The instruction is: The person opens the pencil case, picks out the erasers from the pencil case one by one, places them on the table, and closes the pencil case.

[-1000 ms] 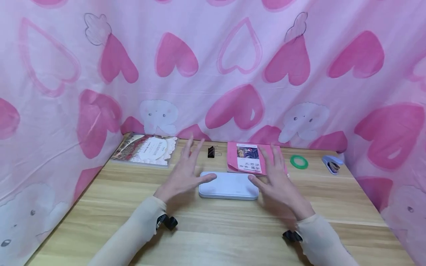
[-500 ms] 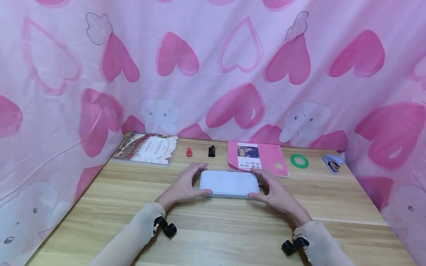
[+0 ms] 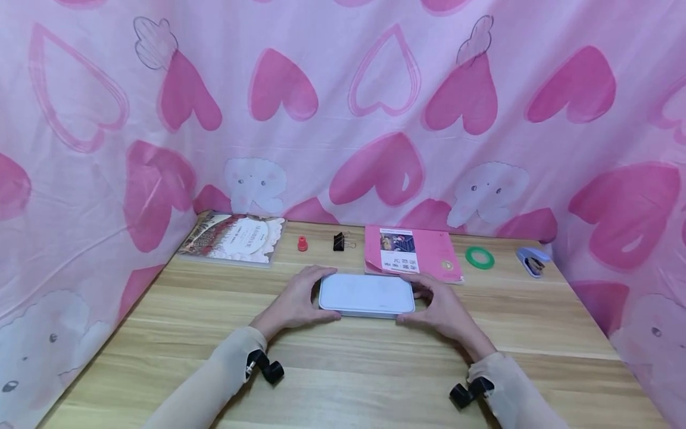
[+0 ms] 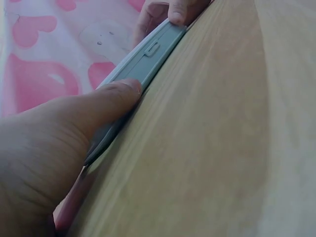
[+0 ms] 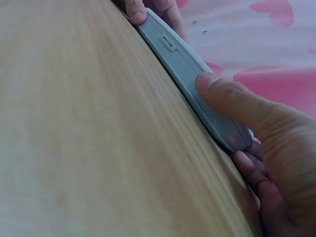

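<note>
A flat white pencil case (image 3: 367,293) with rounded corners lies on the wooden table. Its grey front side (image 4: 153,54) carries a small latch, seen in both wrist views. My left hand (image 3: 295,301) grips the case's left end, thumb against the front and fingers bent round behind. At the opposite end, my right hand (image 3: 442,307) holds it likewise, with the thumb (image 5: 232,96) pressed on the front side. Most of the fingertips behind the case are hidden. The case rests level, apparently in contact with the tabletop.
Along the back lie a magazine (image 3: 233,239), a small red object (image 3: 302,243), a black binder clip (image 3: 339,241) and a pink book (image 3: 429,250) just behind the case. Farther right are a green tape roll (image 3: 479,258) and a lavender stapler (image 3: 532,262). Patterned pink curtain (image 3: 300,137) surrounds the table.
A second ago both hands were spread above the case; they came down and closed on its two ends. The red object, hidden before by the left hand, now shows. The case has hardly moved.
</note>
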